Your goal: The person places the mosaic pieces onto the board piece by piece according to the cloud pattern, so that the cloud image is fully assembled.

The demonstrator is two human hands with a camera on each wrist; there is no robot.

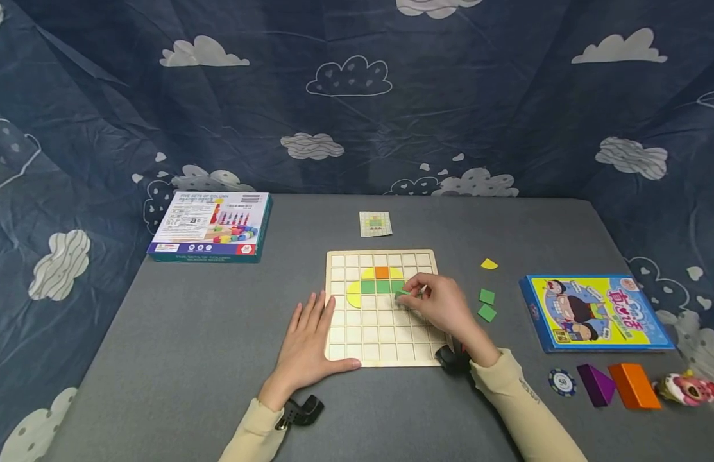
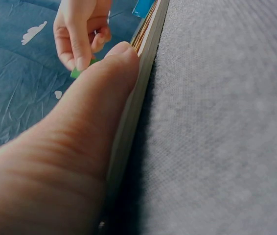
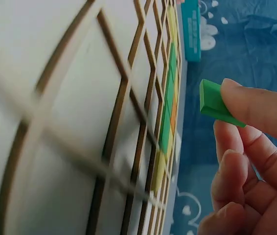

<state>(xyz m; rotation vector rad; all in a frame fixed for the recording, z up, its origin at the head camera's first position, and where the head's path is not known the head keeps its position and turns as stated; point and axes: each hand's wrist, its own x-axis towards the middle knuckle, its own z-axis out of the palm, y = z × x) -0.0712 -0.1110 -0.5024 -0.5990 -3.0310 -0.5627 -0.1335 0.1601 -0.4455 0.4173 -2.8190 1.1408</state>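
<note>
A wooden grid board (image 1: 385,346) lies on the grey table, with yellow, orange and green tiles (image 1: 382,286) set in its upper rows. My right hand (image 1: 434,301) pinches a green square tile (image 1: 403,294) (image 3: 212,102) (image 2: 76,73) just above the board, to the right of the green tiles. My left hand (image 1: 310,340) lies flat with straight fingers on the board's lower left edge (image 2: 128,122), holding nothing.
Two loose green tiles (image 1: 486,304) and a yellow piece (image 1: 489,264) lie right of the board. A pattern card (image 1: 375,224) sits behind it. Boxes rest at the far left (image 1: 209,226) and right (image 1: 593,312). A chip (image 1: 562,382), purple (image 1: 595,384) and orange (image 1: 632,385) blocks and a toy (image 1: 688,388) lie front right.
</note>
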